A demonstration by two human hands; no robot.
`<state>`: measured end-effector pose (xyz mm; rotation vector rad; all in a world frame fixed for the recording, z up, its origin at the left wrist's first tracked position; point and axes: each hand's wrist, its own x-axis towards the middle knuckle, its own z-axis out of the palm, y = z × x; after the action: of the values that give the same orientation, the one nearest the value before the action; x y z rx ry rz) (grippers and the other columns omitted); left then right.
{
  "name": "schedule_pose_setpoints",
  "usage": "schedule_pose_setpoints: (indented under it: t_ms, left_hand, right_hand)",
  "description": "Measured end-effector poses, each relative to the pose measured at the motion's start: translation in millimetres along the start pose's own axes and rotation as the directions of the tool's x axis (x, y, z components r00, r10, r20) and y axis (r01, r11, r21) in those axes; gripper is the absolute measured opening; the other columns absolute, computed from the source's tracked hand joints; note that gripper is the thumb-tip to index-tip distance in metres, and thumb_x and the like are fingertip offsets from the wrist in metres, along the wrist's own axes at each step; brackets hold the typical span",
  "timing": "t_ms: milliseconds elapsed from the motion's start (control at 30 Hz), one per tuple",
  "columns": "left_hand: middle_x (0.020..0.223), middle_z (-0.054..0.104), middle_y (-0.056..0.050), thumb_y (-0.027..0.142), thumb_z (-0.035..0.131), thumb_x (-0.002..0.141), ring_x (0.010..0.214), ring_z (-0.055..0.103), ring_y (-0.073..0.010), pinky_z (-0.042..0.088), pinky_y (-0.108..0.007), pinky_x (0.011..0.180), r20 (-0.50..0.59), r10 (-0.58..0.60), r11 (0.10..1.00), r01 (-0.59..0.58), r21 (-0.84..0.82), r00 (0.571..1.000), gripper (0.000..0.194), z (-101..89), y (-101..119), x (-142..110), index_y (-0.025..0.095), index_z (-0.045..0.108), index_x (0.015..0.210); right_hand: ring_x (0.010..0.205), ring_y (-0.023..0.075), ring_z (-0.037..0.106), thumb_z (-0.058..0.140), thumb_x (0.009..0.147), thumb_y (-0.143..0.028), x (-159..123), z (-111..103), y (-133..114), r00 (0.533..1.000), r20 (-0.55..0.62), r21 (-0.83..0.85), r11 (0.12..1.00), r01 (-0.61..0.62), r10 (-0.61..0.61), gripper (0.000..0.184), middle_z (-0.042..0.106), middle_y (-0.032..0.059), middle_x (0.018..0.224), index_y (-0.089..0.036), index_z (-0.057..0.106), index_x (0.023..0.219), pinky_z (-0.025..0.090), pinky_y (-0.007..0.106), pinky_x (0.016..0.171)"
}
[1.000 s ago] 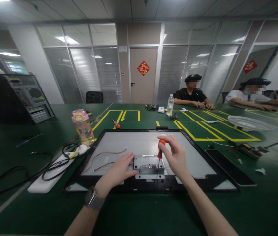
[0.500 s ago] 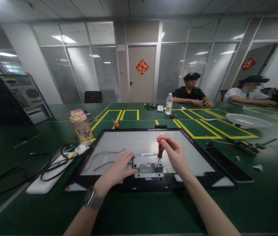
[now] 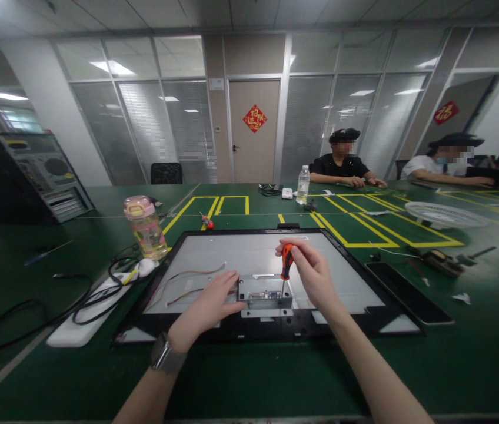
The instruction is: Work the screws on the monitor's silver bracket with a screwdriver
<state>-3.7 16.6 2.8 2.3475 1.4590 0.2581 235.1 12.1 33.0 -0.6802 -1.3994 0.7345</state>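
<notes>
A monitor panel (image 3: 355,282) lies back-up on the green table in front of me. A small metal bracket (image 3: 265,292) with connector ports sits near its front edge. My right hand (image 3: 313,274) is closed on an orange-handled screwdriver (image 3: 286,265), held upright with its tip down on the bracket's right side. My left hand (image 3: 208,306), with a watch on the wrist, rests flat beside the bracket's left end, fingers stretched out and touching it. Thin ribbon wires (image 3: 188,280) trail across the panel to the left.
A pink drink bottle (image 3: 144,228), black cables (image 3: 55,306) on a white foam strip, and a computer case (image 3: 33,176) are at the left. A dark phone-like slab (image 3: 408,293), a fan grille (image 3: 446,215) and small tools lie at the right. Two people sit across the table.
The view has shifted slightly. My right hand with the screwdriver has stayed on the bracket, with only small movement. The left hand keeps its place.
</notes>
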Motion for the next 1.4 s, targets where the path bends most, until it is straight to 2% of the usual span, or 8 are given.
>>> schedule_pose_setpoints:
  t_ms: [167,367,533,767,967,1067,1233,1400]
  left_hand:
    - [0.154,0.032,-0.015,0.044,0.058,0.086,0.142,0.028,-0.0275,0.020,-0.042,0.117,-0.016,0.007,1.000,-0.007,-0.008,1.000,0.066,-0.3,0,0,0.014,0.040,0.142]
    - [0.155,0.031,-0.013,0.044,0.058,0.087,0.143,0.027,-0.0268,0.019,-0.041,0.117,-0.004,0.002,1.000,-0.002,-0.006,1.000,0.065,-0.7,2,-1,0.017,0.040,0.142]
    - [0.154,0.031,-0.015,0.041,0.060,0.085,0.142,0.027,-0.0274,0.019,-0.040,0.117,-0.005,-0.005,1.000,0.005,0.004,1.000,0.067,-1.0,3,-1,0.013,0.039,0.142]
    - [0.154,0.031,-0.015,0.041,0.059,0.086,0.142,0.028,-0.0268,0.020,-0.040,0.116,-0.002,0.004,1.000,-0.004,0.011,1.000,0.066,-2.1,4,-2,0.013,0.039,0.142]
    - [0.154,0.031,-0.014,0.044,0.057,0.087,0.142,0.028,-0.0271,0.020,-0.041,0.116,-0.010,0.016,1.000,-0.016,0.018,1.000,0.065,1.7,-2,0,0.017,0.039,0.143]
    - [0.154,0.032,-0.013,0.045,0.057,0.087,0.142,0.029,-0.0267,0.021,-0.041,0.116,-0.018,0.027,0.999,-0.026,0.028,0.999,0.063,1.3,-1,-1,0.019,0.039,0.142]
    - [0.154,0.031,-0.014,0.043,0.058,0.087,0.142,0.028,-0.0254,0.019,-0.038,0.116,-0.008,0.016,1.000,-0.016,0.026,1.000,0.064,-1.3,2,-2,0.015,0.039,0.142]
    - [0.154,0.030,-0.015,0.043,0.059,0.087,0.143,0.028,-0.0259,0.018,-0.039,0.117,-0.016,0.018,1.000,-0.018,0.018,1.000,0.067,2.1,-1,0,0.012,0.039,0.143]
  right_hand:
    - [0.082,0.0182,0.061,0.066,0.083,-0.035,0,1,-1,0.997,-0.035,-0.054,0.996,0.068,-0.070,0.011,0.064,0.0021,0.085,-0.026,0.071,0.084,0.052,0.032,0.073]
    - [0.084,0.0190,0.064,0.056,0.091,-0.038,-1,0,0,1.000,-0.017,-0.001,1.000,-0.010,0.010,0.021,0.069,0.0035,0.088,-0.026,0.070,0.103,0.052,0.033,0.075]
    - [0.080,0.0174,0.061,0.065,0.085,-0.037,-1,-1,3,0.999,-0.037,0.013,1.000,0.002,-0.001,0.014,0.065,0.0020,0.087,-0.026,0.072,0.090,0.050,0.030,0.070]
    - [0.088,0.0206,0.063,0.055,0.092,-0.040,0,0,4,0.998,-0.014,0.087,0.994,-0.063,0.064,0.024,0.068,0.0045,0.090,-0.025,0.070,0.102,0.050,0.035,0.079]
    - [0.084,0.0187,0.061,0.068,0.083,-0.040,0,-1,8,0.998,-0.066,0.038,0.999,-0.022,0.025,0.016,0.064,0.0022,0.090,-0.026,0.071,0.090,0.051,0.033,0.077]
    - [0.083,0.0192,0.062,0.061,0.088,-0.040,1,-1,7,0.998,-0.052,0.049,0.998,-0.042,0.045,0.021,0.065,0.0031,0.086,-0.026,0.070,0.100,0.052,0.034,0.076]
    - [0.090,0.0208,0.065,0.049,0.094,-0.038,1,0,0,1.000,-0.025,0.002,1.000,-0.007,0.007,0.028,0.069,0.0052,0.092,-0.024,0.067,0.110,0.050,0.040,0.087]
    - [0.087,0.0206,0.063,0.061,0.086,-0.034,0,3,-2,0.998,-0.042,-0.120,0.992,0.035,-0.040,0.020,0.067,0.0046,0.091,-0.025,0.069,0.103,0.051,0.038,0.081]
